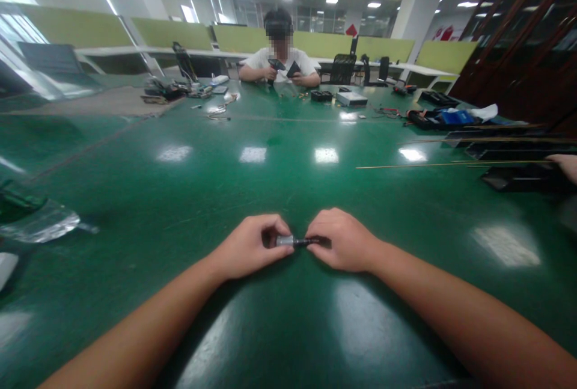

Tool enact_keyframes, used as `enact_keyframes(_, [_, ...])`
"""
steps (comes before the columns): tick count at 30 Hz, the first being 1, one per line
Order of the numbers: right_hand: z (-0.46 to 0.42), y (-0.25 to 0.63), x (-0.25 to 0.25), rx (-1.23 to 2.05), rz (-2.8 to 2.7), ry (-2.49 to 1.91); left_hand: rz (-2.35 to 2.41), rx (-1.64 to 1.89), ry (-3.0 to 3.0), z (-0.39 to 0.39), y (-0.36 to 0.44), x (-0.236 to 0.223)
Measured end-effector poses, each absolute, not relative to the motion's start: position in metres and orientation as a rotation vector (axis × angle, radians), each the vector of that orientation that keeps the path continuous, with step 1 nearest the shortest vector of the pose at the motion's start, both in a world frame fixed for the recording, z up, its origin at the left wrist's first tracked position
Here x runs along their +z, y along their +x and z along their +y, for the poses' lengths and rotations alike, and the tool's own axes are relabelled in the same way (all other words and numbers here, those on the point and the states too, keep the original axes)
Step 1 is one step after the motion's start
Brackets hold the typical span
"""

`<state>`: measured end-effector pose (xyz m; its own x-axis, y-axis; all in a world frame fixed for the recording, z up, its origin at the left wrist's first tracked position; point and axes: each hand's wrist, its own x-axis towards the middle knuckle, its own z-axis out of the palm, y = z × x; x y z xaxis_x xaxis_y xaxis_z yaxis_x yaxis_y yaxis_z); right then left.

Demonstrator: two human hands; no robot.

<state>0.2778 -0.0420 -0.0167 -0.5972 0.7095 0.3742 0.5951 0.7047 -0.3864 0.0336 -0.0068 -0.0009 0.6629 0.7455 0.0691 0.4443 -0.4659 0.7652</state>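
Pen: A slim grey-and-black pen (285, 240), apparently a marker, lay level between the two hands just above or on the desk (270, 187); which of the two could not be told.
Left grip: The left hand (246, 248) pinched the grey part between thumb and fingers.
Right grip: The right hand (347, 241) was closed about the black, narrower end, its tip partly hidden by the fingers.
Step in hand: Judged to be two-handed handling of the pen, one hand to each end; whether a cap was on or off could not be told.
Next move: Judged to call for both hands kept in line along the pen, with a firm pinch at each end.
Beyond the pen: A co-worker (259, 59) sat across the desk, near a silver box (351, 98).
Right of the pen: Thin rods (406, 165) pointed toward it from another person's hand (567, 166).
Left of the pen: A clear, shiny object (42, 223) stood well apart.
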Motion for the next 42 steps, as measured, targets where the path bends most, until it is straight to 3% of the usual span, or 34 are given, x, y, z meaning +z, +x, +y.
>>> enact_keyframes(42, [-0.036, 0.304, -0.002, 0.298, -2.504, -1.083, 0.947, 0.502, 2.098, -0.005, 0.030, -0.002])
